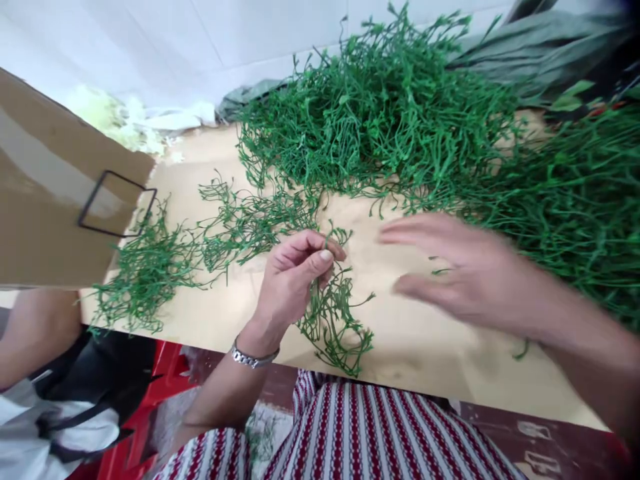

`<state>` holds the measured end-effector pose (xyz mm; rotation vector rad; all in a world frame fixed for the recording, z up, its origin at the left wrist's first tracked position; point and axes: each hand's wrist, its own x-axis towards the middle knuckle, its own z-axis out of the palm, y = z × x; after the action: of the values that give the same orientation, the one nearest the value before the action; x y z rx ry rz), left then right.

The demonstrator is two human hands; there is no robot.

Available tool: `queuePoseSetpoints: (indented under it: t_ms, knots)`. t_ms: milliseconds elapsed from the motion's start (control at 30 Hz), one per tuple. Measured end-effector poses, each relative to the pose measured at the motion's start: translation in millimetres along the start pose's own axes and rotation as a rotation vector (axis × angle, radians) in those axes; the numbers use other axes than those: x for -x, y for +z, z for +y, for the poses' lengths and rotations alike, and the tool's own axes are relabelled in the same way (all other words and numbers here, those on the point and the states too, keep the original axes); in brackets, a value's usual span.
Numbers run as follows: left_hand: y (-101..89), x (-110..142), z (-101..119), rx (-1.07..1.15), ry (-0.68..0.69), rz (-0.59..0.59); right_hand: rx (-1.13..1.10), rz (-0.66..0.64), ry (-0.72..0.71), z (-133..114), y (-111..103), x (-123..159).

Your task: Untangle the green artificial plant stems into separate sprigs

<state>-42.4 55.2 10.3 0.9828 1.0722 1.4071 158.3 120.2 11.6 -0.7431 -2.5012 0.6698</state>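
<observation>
My left hand (pixel 295 277) is closed over the middle of the table, thumb against the fingers, pinching a thin green plastic stem (pixel 340 233). Below it lies a small tangle of similar green stems (pixel 340 327), partly hidden by the hand. To the right, my right hand (pixel 450 273) is smeared by motion, its thumb and fingers apart with nothing visible between them. A few loose green bits lie near it. Behind both hands rises a large heap of branching green plastic stems (pixel 380 120).
Another green heap (pixel 575 207) covers the right side. Smaller piles (pixel 150 273) lie at the left, beside a cardboard box (pixel 55 180) with a black wire frame (pixel 117 203). Another person's arm (pixel 40 333) shows beneath the box. A white wall (pixel 150 47) stands behind the table (pixel 420 360).
</observation>
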Motion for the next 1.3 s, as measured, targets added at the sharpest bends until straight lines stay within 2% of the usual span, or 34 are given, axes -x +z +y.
queuePoseSetpoints:
  t_ms: [67,167,233,300,433,567,667,733,867,1000,1167,1233,1300]
  knots:
    - [2.1,2.4,-2.4,-0.096,0.102,0.04,-0.096,-0.026,-0.142,-13.8,24.9,-13.5]
    - [-1.9,8.5,-5.0,-0.252,0.178,0.091,-0.245,0.089,-0.129,-20.5,59.2,-25.9]
    - [-8.0,14.3,-6.3,-0.307,0.153,0.128,-0.282,0.158,-0.082,-18.3,69.0,-26.2]
    - [-13.2,20.6,-8.6,-0.378,0.112,0.144,-0.3,0.191,-0.056,-15.1,69.3,-22.5]
    - [-12.7,29.8,-18.3,-0.547,0.021,0.058,-0.283,0.234,-0.062,-15.2,64.5,-13.6]
    - [-5.1,32.6,-23.5,-0.675,0.128,0.126,-0.055,0.314,-0.056,-20.7,67.3,-6.6]
    - [-2.2,33.5,-21.3,-0.849,0.182,0.082,0.078,0.309,-0.048,-22.4,69.1,-3.0]
    - [-1.5,34.0,-20.3,-0.897,0.185,0.046,0.059,0.283,-0.047,-22.2,68.8,-2.2]
    - [-1.7,33.6,-22.1,-0.935,0.203,-0.01,-0.141,0.181,-0.054,-20.4,66.4,-2.7]
    - [-4.8,30.1,-16.9,-0.985,0.259,-0.193,-0.202,0.078,-0.105,-18.2,61.5,-1.4]
    - [-8.5,22.7,1.2,-1.145,0.351,-0.671,-0.167,-0.207,-0.289,-16.2,48.0,1.3]
    - [-8.0,19.6,5.1,-1.157,0.389,-0.802,-0.154,-0.284,-0.334,-16.6,41.3,0.8]
    - [-7.0,16.9,6.2,-1.136,0.405,-0.885,-0.12,-0.338,-0.365,-17.9,35.5,-0.2]
